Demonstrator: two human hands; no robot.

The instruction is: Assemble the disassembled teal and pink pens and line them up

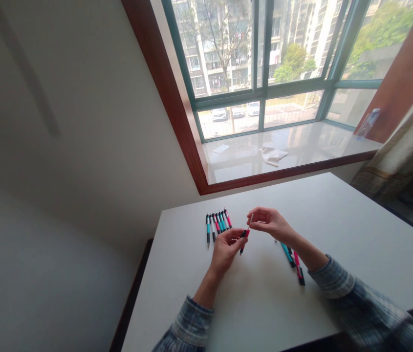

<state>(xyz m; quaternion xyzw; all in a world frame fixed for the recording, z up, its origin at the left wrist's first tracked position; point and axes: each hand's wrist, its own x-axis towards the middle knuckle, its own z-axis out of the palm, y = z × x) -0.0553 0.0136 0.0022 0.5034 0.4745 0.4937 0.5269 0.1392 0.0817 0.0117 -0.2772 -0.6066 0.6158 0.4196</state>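
Observation:
Over a white table point(338, 230), my left hand point(225, 249) pinches the barrel of a red and black pen point(243, 240). My right hand point(270, 222) is closed on the thin pale refill end point(250, 220) sticking out of that pen's top. A row of several pens point(218, 223) in teal, red and black lies on the table just left of my hands. Under my right forearm lie a teal pen point(287, 254) and a red pen point(297, 266).
A glossy window sill point(301, 146) runs behind the table, with a crumpled white cloth point(272, 155) and a small paper point(221, 148) on it. A plastic bottle point(369, 123) stands at the sill's right end. A curtain point(404, 151) hangs at the right.

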